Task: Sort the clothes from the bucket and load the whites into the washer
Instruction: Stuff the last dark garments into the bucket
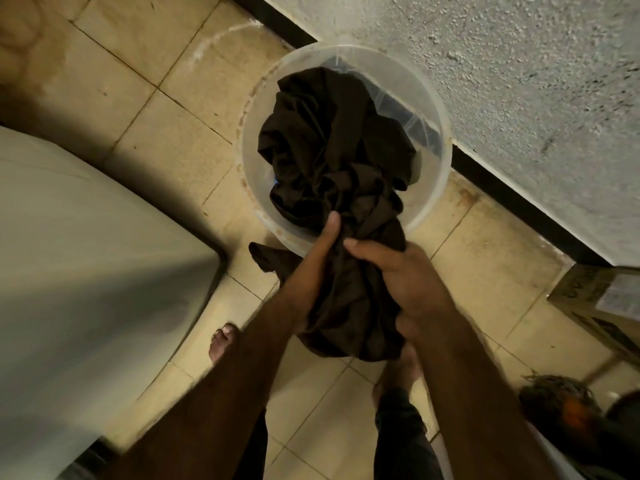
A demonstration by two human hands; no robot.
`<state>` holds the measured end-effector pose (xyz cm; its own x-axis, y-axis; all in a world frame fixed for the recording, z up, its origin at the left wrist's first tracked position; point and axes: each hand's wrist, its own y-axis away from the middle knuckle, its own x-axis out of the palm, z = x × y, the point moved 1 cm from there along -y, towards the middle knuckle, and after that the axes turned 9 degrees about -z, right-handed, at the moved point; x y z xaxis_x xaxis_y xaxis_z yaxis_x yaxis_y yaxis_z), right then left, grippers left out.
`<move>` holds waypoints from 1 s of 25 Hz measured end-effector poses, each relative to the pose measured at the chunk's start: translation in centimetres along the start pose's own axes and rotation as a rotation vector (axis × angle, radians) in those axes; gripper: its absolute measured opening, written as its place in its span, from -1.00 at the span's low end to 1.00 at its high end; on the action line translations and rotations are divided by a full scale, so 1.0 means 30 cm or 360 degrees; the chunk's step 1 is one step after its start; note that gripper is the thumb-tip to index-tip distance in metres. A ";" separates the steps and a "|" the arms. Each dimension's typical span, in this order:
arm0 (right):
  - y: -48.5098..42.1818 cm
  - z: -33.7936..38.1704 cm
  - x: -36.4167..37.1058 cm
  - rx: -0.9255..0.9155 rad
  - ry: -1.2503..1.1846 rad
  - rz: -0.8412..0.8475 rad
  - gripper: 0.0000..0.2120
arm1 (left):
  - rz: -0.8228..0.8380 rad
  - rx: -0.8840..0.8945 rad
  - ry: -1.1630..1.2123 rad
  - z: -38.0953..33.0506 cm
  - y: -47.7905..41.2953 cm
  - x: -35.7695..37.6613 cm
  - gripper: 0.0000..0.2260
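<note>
A clear plastic bucket (437, 109) stands on the tiled floor against the wall. A dark brown garment (332, 150) fills it and spills over the near rim. My left hand (313, 268) and my right hand (412, 282) both grip the bunched near end of this garment, just in front of the bucket. A bit of blue cloth (420, 128) shows under the brown one at the bucket's far side. The white washer (86, 254) takes up the left of the view; its opening is out of sight.
A rough white wall (519, 81) with a black skirting runs behind the bucket. A cardboard box (599, 306) sits at the right, a dark bundle with orange (568, 410) below it. My bare feet (221, 341) stand on the beige tiles.
</note>
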<state>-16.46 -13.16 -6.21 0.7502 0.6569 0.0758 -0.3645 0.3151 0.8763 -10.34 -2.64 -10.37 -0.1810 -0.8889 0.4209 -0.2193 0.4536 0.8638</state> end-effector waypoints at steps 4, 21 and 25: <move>-0.115 0.091 0.049 0.0051 0.0104 -0.0113 -0.65 | 0.0172 0.0029 0.0119 0.072 0.127 -0.010 -0.51; -0.025 -0.074 -0.034 -0.0064 0.0357 0.0182 -0.78 | -0.0558 0.0620 -0.0703 -0.150 -0.047 0.028 -0.72; -0.020 -0.008 -0.009 -0.0004 0.0094 0.0142 -0.67 | 0.0146 -0.0004 -0.0068 -0.071 0.016 -0.042 -0.46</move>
<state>-16.57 -13.36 -6.85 0.6810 0.7215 0.1251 -0.4296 0.2554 0.8661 -8.16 -1.45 -9.90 -0.2409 -0.8401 0.4861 -0.1978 0.5328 0.8228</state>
